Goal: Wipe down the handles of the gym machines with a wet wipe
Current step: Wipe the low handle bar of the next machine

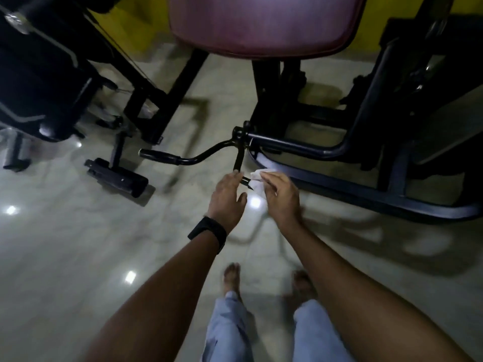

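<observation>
1. Currently, from my remote seat, I see the right hand [281, 194] with its fingers curled round the wet wipe [257, 180], bunched against the tip of the near handle [245, 181]. The left hand [226, 198] is mostly open, its fingertips resting on that same grip, thumb apart.
2. My first worry is swing. The handle bar hangs from a pivot [239, 131], and fingertips alone may not steady it; a firm rub could push the bar away and leave only a smear.
3. Only the tip is covered by the wipe. If the stroke stays short, I'd expect the upper part of the grip to be missed.
4. A bunched wipe gives little contact and could slip out of the fingers onto the floor [65, 244].
5. That floor is glossy and the feet look bare; drips from the wipe could make it slick.
6. The frame rail [339, 189] runs just beside the right hand, so a wide stroke might knock knuckles on it.
7. The far handle [159, 155] sits well apart to the left and, I judge, could be forgotten.
</observation>
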### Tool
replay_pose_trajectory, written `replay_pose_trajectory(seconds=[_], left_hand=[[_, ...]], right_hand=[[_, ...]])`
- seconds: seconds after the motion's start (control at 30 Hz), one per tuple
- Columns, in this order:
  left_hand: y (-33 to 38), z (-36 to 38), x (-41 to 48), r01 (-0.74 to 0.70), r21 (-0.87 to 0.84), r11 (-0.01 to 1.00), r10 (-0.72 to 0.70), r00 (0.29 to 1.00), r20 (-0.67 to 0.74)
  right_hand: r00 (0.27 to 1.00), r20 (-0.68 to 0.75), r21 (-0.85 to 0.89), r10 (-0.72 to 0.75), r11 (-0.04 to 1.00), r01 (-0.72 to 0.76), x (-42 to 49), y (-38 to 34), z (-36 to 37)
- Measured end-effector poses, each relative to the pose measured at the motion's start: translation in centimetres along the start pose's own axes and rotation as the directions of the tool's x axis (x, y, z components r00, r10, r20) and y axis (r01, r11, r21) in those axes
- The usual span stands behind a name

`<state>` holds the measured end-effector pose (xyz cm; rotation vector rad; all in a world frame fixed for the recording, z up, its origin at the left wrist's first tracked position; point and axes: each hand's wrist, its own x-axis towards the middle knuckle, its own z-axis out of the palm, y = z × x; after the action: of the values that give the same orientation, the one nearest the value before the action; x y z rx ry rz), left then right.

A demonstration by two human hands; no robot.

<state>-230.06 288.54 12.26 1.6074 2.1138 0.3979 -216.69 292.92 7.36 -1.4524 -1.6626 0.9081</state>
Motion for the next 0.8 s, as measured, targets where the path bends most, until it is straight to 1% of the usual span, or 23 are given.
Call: replay_pose_trajectory(seconds=[0.07, 0.13, 0.2, 0.27, 0.33, 0.37, 0.4, 0.43, 0.53, 0.57, 0.6, 0.7, 0.8], left_hand=[[-2.3, 0.2, 2.6, -0.061, 0.080, 0.995, 0.054, 0.994, 0.090], [-4.2, 0.5, 4.5, -0.170, 0.164, 0.972, 0.141, 0.974, 0.176], [-5.6, 0.8, 5.9, -0.302, 0.230, 0.925, 0.223, 0.923, 0.314], [-6.9, 1.2, 7.0, -0.384, 0.273, 0.882, 0.254, 0.876, 0.411], [-7.8, 1.6, 8.0, -0.450, 0.305, 0.840, 0.273, 0.835, 0.478], [-8.3, 1.9, 8.3, -0.477, 0.322, 0.818, 0.282, 0.820, 0.497], [-8.7, 2.2, 8.5, -0.499, 0.335, 0.799, 0.293, 0.810, 0.508], [-9.0, 2.6, 8.7, -0.512, 0.337, 0.790, 0.302, 0.803, 0.513], [-9.5, 3.3, 8.7, -0.519, 0.277, 0.809, 0.341, 0.797, 0.498], [-9.6, 3.3, 8.7, -0.521, 0.256, 0.814, 0.352, 0.794, 0.495], [-9.8, 3.3, 8.7, -0.522, 0.240, 0.819, 0.360, 0.791, 0.494], [-10.3, 3.4, 8.8, -0.530, 0.194, 0.826, 0.386, 0.781, 0.490], [-10.2, 3.5, 9.0, -0.525, 0.183, 0.831, 0.379, 0.775, 0.506]], right_hand=[[1.000, -0.023, -0.036, 0.011, 0.999, -0.012, 0.2, 0.1, 2.0], [0.999, -0.018, -0.099, 0.047, 0.994, -0.048, 0.1, 0.4, 3.7], [0.999, -0.031, -0.291, 0.035, 0.956, -0.043, -0.3, 1.0, 5.4], [0.999, -0.038, -0.518, -0.013, 0.855, -0.008, -0.8, 1.1, 6.7], [0.998, -0.052, -0.718, 0.026, 0.693, -0.055, -1.0, 0.2, 7.4], [0.997, -0.056, -0.779, 0.053, 0.623, -0.077, -1.1, -0.3, 7.8], [0.997, -0.050, -0.810, 0.066, 0.581, -0.079, -1.0, -0.5, 8.2], [0.997, -0.020, -0.821, 0.076, 0.568, -0.059, -0.8, -0.6, 8.5], [0.987, 0.111, -0.785, 0.119, 0.619, 0.014, -0.2, -0.3, 9.0], [0.983, 0.135, -0.776, 0.128, 0.631, 0.025, -0.4, -0.4, 8.9], [0.984, 0.131, -0.776, 0.118, 0.630, 0.028, -0.7, -0.3, 8.8], [0.996, 0.019, -0.795, 0.086, 0.605, -0.037, -1.7, 0.0, 8.6], [0.986, -0.007, -0.815, 0.168, 0.571, -0.103, 0.0, 0.3, 8.9]])
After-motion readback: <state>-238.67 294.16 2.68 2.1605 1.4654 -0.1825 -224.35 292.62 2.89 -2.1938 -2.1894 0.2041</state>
